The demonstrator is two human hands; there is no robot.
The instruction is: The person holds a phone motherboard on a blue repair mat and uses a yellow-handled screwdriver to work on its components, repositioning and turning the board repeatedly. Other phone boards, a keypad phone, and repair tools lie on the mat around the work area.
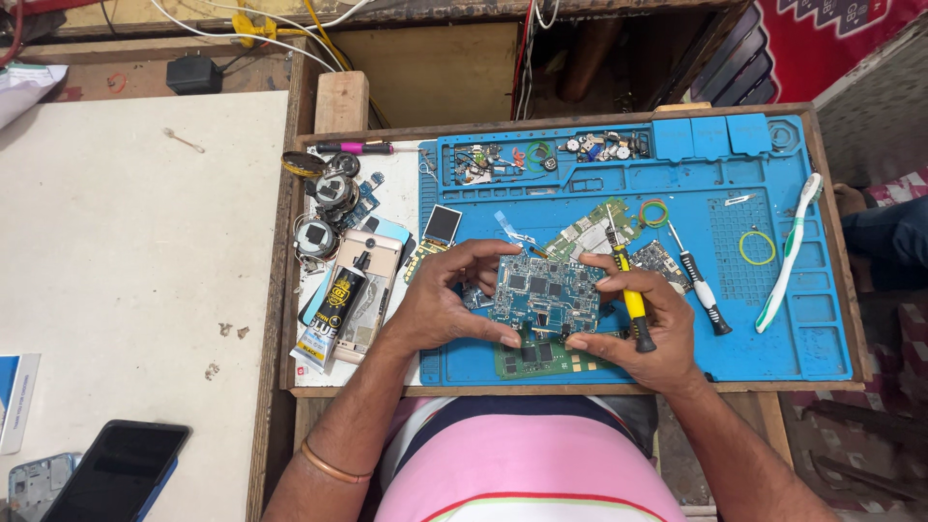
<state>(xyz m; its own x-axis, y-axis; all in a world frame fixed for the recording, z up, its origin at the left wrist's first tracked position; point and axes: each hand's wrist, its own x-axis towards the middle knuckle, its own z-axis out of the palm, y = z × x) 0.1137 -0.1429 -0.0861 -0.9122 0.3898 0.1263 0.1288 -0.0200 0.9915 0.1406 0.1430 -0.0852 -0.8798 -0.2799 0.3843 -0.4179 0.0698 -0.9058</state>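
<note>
A blue circuit board (543, 290) is held over the blue work mat (773, 319) between both my hands. My left hand (440, 304) grips its left edge with thumb below and fingers on top. My right hand (643, 329) steadies the right edge and also holds a yellow-and-black screwdriver (630, 295), whose tip points up and away from me. A green circuit board (541, 358) lies under the blue one, and another green board (590, 227) lies just beyond it.
A second screwdriver (701, 285), a green-and-white toothbrush (788, 251) and rubber bands (757, 246) lie on the mat's right side. Small parts fill the mat's top trays (541, 155). A glue tube (329, 314), phone parts (372, 271) and a dark phone (116, 469) lie left.
</note>
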